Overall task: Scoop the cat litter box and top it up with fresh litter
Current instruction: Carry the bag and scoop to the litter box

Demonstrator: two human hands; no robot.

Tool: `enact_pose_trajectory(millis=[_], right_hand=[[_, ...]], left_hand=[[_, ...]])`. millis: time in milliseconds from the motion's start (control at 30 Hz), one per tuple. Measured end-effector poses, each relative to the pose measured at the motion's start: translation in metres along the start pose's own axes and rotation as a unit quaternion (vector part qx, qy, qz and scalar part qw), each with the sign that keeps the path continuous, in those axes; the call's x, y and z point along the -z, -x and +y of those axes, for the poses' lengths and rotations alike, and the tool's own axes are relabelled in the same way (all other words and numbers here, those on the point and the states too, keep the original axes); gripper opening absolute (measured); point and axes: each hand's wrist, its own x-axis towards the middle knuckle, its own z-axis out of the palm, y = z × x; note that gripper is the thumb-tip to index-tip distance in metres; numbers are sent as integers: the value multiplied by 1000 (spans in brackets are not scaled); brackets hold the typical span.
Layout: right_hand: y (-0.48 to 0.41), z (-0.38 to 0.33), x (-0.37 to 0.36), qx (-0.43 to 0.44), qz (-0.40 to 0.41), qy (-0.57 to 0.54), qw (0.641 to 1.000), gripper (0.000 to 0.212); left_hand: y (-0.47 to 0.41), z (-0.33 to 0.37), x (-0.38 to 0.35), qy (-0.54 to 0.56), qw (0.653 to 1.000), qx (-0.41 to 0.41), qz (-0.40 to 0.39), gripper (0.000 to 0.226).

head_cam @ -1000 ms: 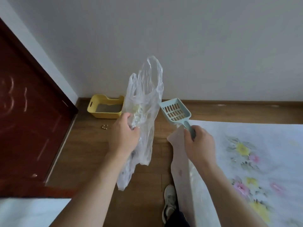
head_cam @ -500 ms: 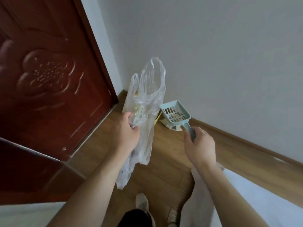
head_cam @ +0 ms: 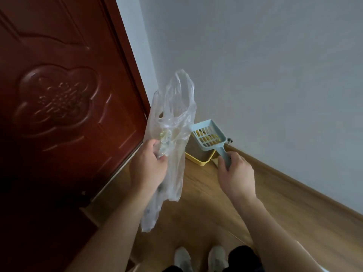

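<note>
— Approach step, I'd say: litter box [head_cam: 198, 154] sits mid-frame in the corner, half hidden behind scoop [head_cam: 208, 135] and bag [head_cam: 172, 122]. Scooping not yet begun.

— Fingers?

— Right hand [head_cam: 234, 173] wraps the scoop handle, fingers curled tight. Left hand [head_cam: 147, 167] pinches the bag, bunched. Next I'd crouch and lower the scoop.

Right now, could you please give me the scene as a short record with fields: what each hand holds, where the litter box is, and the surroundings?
left hand: the left hand grips a clear plastic bag, which hangs down
right hand: the right hand holds the handle of a light blue slotted scoop
litter box: yellow litter box on the wooden floor in the corner, partly hidden by bag and scoop
surroundings: dark red door at left, white wall behind
</note>
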Motion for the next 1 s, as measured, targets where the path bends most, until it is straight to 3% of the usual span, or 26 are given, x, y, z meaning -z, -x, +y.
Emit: enact_pose_trajectory(millis=[300,533,767,1000], right_hand=[[-143,42,-82,-13,-62,-15,998,25],[-250,91,-167,-19,-127,11,992,17],[-302,157,-308,-52,-153,50,986,15],[-310,249,-473,-73,-120,50,989,15]], left_hand=[[-126,10,-110,-22,999,22,-39,48],[-224,-3,-211,-48,997,10,-61,51],[-286,-87,-342,-37,996,-9,-81,54],[-311,-203,-481,-26,993,-61,-97,60]])
